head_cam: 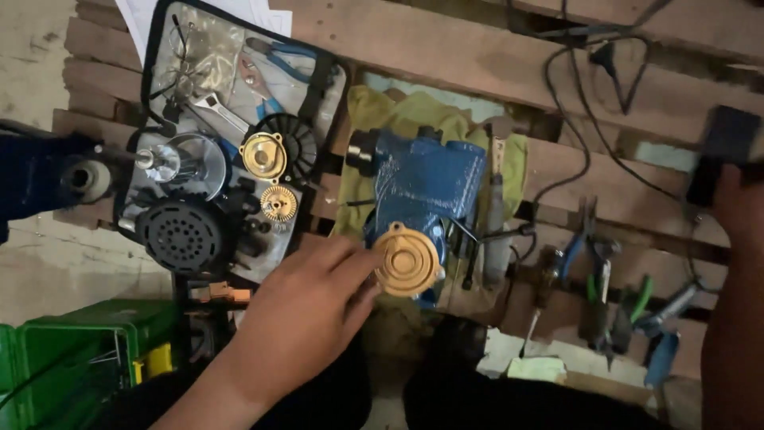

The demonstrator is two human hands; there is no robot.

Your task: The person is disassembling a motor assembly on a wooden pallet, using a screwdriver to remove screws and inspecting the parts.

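The left hand reached forward over the wooden worktop, its fingers loosely spread, with the fingertips touching the left edge of a round brass cover. They were not closed around it. The brass cover sat on the near end of a blue pump body, which lay on a yellow-green cloth in the middle of the worktop.

The right hand was at the far right edge of the view, raised near a dark flat object; whether its fingers gripped that object could not be told, since the hand was mostly cut off and blurred.

To the left of the pump body lay an open tool pouch holding loose parts: a black fan cover with small holes, a shiny metal rotor, a brass disc resting against a black finned wheel, and a smaller brass gear just below them. A wrench and blue-handled pliers lay further back in the pouch.

To the right of the pump body, a screwdriver and several pliers with blue and green handles lay on the planks, with black cables looping behind them. A green crate stood at the lower left.
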